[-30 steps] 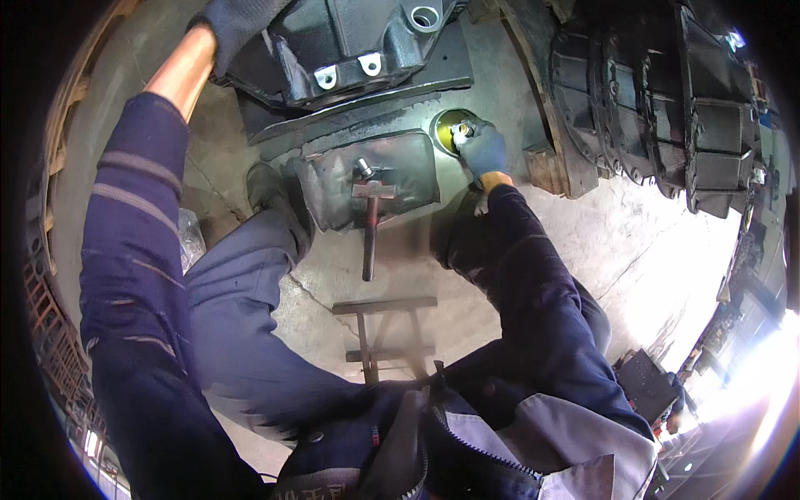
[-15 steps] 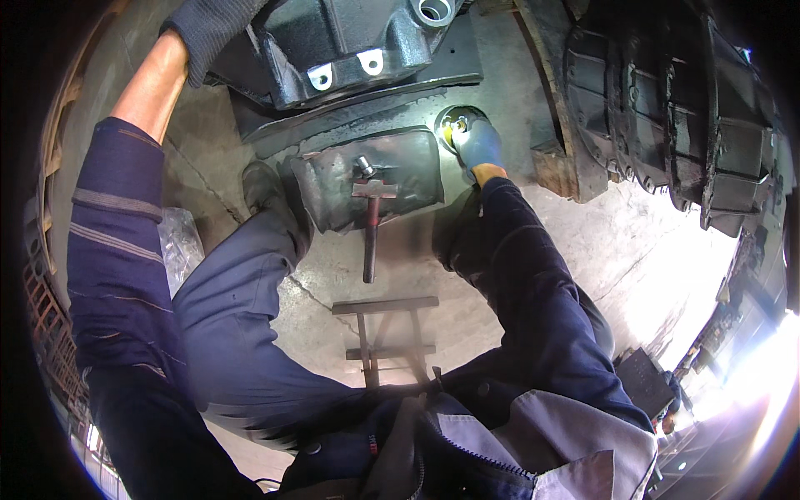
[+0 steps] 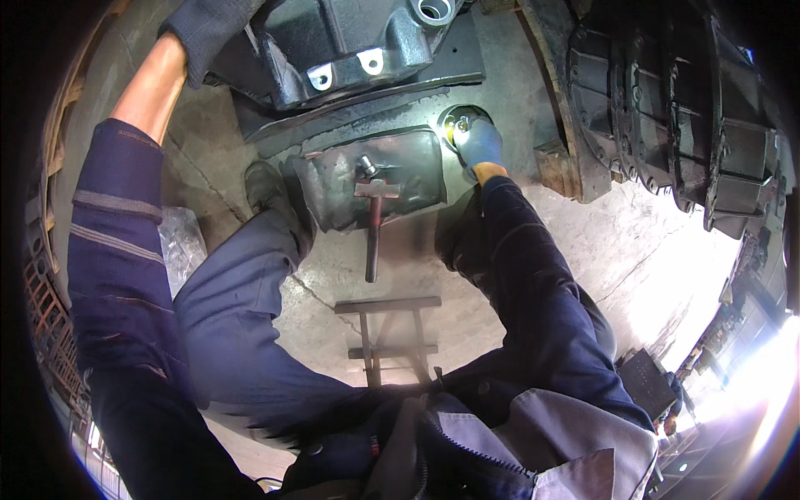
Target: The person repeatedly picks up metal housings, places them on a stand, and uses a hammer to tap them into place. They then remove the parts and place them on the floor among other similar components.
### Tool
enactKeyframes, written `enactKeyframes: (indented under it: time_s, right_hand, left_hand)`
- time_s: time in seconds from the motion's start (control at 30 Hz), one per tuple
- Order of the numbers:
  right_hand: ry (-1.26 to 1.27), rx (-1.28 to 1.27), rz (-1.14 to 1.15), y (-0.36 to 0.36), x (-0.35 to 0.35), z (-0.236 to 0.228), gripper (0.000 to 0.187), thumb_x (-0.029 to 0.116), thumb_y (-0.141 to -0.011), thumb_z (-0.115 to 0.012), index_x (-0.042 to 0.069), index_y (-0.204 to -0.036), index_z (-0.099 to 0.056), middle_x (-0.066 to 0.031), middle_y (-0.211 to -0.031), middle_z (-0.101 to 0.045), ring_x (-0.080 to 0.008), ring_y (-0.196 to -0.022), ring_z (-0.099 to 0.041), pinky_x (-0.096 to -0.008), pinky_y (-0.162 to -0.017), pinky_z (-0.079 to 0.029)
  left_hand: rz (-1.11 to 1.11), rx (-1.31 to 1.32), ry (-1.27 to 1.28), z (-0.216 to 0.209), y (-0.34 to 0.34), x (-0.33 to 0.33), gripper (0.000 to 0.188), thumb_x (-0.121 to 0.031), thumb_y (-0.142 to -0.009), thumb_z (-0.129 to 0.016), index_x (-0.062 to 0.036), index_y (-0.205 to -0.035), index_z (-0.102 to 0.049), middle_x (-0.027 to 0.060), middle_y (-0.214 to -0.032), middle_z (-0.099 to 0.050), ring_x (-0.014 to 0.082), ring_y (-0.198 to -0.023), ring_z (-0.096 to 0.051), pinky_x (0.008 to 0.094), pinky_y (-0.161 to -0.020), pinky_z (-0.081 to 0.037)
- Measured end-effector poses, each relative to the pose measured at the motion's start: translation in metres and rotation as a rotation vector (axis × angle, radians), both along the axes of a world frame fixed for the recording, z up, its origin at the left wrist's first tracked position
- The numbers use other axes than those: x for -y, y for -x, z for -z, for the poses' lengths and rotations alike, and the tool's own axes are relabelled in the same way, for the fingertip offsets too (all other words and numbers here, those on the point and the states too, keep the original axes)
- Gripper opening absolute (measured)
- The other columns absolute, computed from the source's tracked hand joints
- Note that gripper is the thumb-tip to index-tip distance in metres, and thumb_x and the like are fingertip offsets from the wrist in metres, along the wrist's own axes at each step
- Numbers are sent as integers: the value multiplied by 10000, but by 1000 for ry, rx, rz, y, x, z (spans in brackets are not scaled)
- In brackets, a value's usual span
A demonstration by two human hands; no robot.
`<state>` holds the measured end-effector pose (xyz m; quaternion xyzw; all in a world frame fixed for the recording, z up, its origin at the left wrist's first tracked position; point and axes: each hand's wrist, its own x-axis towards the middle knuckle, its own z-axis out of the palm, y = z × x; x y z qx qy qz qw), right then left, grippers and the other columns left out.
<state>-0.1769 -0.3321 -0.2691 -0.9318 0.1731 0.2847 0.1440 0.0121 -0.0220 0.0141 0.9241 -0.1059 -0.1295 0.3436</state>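
Hammer (image 3: 372,218) lies mid-frame on dented tray (image 3: 333,187), handle pointing down-frame, nearer the right hand (image 3: 478,143), whose grip closes on a small part in the cup (image 3: 457,125). Left hand (image 3: 208,33) braces casting (image 3: 350,42), upper left.

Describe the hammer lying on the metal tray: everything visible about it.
The hammer lies flat, its grey metal head resting on the dented grey metal tray and its straight reddish-brown handle running toward the person, past the tray's near edge onto the concrete floor. A short upright bolt-like part stands on the tray just beyond the head; whether they touch is unclear. Neither gloved hand touches the hammer; the right hand is off to its right.
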Motion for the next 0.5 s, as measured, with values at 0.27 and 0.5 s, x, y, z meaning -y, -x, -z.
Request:
enactKeyframes:
  time_s: [0.27,0.5]
  right_hand:
    - [-109,337,67,10,26,-28,432,428,-875,-732,52,-1086,-765,-229,-1071,-744,-400,-1008,-713,-470,-893,-557]
    - [-381,531,70,-27,26,-181,392,285,-819,-858,20,-1091,-764,-127,-998,-789,-195,-896,-747,-321,-823,-574]
  left_hand:
    - [88,200,26,1,-5,-2,683,-600,-1062,-441,3,-863,-695,179,-780,-677,272,-712,-615,430,-734,-484]
    - [63,0,-68,11,-20,-10,511,-485,-972,-616,-10,-1091,-762,238,-1022,-750,326,-948,-737,430,-913,-527]
